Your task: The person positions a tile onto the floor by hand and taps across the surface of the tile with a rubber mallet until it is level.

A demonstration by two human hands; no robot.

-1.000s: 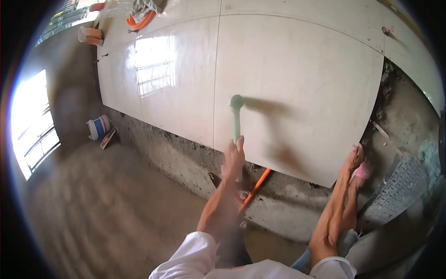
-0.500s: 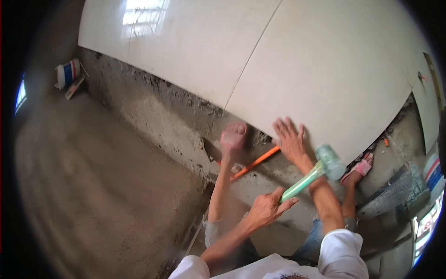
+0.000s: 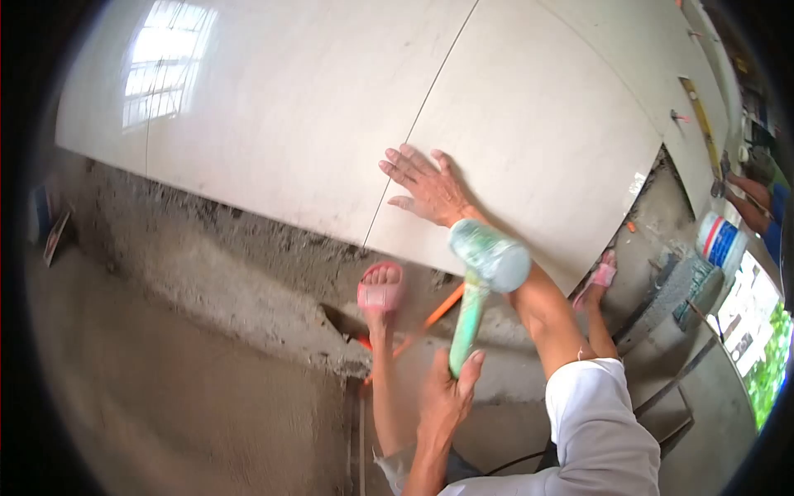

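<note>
My left hand (image 3: 445, 403) is closed around the green handle of a mallet (image 3: 494, 255). The mallet's thick, worn head is up and overlaps my right forearm in the view. My right hand (image 3: 432, 192) lies flat with fingers spread on a large glossy off-white tile (image 3: 546, 157). Its fingertips reach over the thin joint to the neighbouring tile (image 3: 273, 124). Below the tiles' near edge runs a strip of rough grey mortar (image 3: 248, 231). An orange bar (image 3: 434, 318) leans there, partly hidden.
My feet in pink sandals (image 3: 380, 288) stand on either side. To the right are a white, blue and red bucket (image 3: 721, 242), a mortar-crusted trough (image 3: 662, 302) and a yellow spirit level (image 3: 703, 124). Another person (image 3: 757, 202) is at the far right. A flat tool (image 3: 56, 238) lies left.
My right hand has slid left across the tile to the joint. The mallet has swung from slanting right to nearly upright. The whole view has shifted too.
</note>
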